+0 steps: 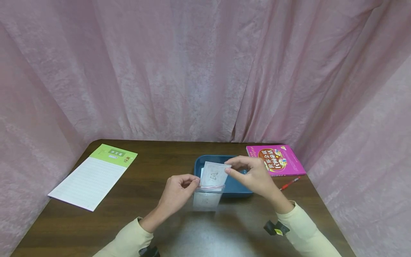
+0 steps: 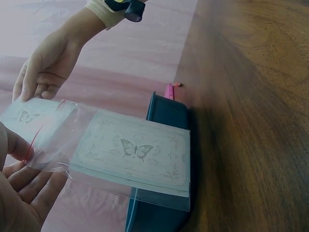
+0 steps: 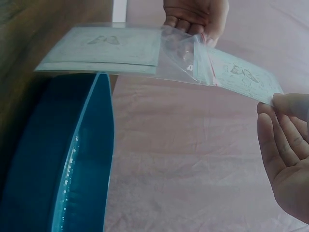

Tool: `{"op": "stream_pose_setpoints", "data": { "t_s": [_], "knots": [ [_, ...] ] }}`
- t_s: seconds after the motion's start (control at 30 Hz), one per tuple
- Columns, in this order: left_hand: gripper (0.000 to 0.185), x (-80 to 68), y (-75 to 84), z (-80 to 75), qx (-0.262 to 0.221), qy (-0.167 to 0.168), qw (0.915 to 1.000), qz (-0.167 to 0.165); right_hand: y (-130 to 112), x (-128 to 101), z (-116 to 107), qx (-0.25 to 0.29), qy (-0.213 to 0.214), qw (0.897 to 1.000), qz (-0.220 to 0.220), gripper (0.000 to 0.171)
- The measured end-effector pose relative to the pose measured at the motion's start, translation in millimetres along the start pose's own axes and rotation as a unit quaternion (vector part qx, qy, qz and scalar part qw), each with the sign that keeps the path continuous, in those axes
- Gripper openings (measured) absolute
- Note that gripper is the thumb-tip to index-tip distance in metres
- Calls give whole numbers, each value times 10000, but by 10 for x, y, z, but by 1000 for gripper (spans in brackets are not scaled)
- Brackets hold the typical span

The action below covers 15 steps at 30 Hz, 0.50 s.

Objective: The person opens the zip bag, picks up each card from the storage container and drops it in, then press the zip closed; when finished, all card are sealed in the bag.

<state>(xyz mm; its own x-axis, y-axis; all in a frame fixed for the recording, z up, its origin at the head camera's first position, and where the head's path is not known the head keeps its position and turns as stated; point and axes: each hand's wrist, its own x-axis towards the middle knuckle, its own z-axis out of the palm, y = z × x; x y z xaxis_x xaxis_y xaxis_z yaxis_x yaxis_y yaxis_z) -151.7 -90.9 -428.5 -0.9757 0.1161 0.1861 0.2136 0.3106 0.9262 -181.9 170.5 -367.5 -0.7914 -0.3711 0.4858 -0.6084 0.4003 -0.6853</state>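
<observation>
Over the dark wooden table [image 1: 128,221], my left hand [image 1: 196,182] pinches the red-lined mouth of a clear zip bag [image 1: 206,200]. The bag [image 2: 135,154] holds pale cards printed with a butterfly. My right hand [image 1: 228,167] pinches another butterfly card [image 1: 213,174] by its far edge, and the card's near end lies in the bag's mouth. The right wrist view has the same card [image 3: 241,75] sticking out of the bag [image 3: 120,48], with my left hand [image 3: 195,17] behind it. A blue tray [image 1: 236,189] sits on the table just under and behind both hands.
A green-topped lined notepad [image 1: 93,176] lies at the left of the table. A pink book [image 1: 276,160] and a red pen [image 1: 289,184] lie at the right. Pink curtain [image 1: 205,71] closes in the table on three sides.
</observation>
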Motion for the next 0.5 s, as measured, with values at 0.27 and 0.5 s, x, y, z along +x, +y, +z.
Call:
{"op": "stream_pose_setpoints", "data": {
  "t_s": [0.27,0.5],
  "knots": [
    [10,-7,25,-3,32,65,10000,18,24,-29,48,72,-72,9999,99,15],
    [10,-7,38,4,56,141,9999,21,82,-64,102,162,-178,9997,107,15]
  ]
}}
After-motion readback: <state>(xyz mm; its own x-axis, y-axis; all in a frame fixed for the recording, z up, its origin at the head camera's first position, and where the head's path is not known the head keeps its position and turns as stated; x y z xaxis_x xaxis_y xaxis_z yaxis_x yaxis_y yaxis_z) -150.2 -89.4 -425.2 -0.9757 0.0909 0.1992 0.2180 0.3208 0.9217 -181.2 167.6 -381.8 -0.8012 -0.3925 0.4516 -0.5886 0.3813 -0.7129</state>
